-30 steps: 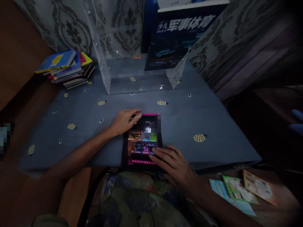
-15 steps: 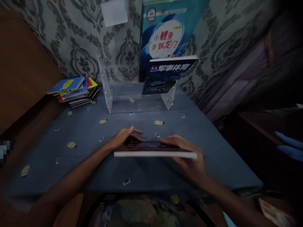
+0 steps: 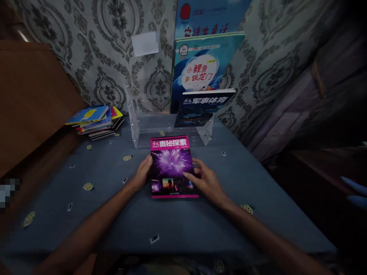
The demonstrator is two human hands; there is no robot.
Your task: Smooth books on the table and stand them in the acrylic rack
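Note:
A purple book point(image 3: 172, 162) with a pink title band and a starburst cover is held tilted between my hands, its front facing me and its title upright. My left hand point(image 3: 142, 172) grips its left edge, with the fingers mostly hidden. At the right edge, my right hand point(image 3: 210, 185) has its thumb on the cover and fingers toward the back. Just beyond stands a clear acrylic book rack point(image 3: 134, 131). In its right side lean a dark blue book point(image 3: 195, 110), a teal book point(image 3: 197, 63) and a taller blue book point(image 3: 213, 17).
A messy stack of books point(image 3: 96, 118) lies at the table's back left. The table point(image 3: 114, 214) wears a blue-grey cloth with pineapple prints. Patterned wallpaper point(image 3: 117, 42) rises behind, with a white paper point(image 3: 145, 44) in front of it. A wooden panel point(image 3: 34, 95) borders the left.
The book was seen edge-on near the table's front; it has turned up to show its cover and moved farther from me. My left hand has closed on its left edge. The view has tilted up.

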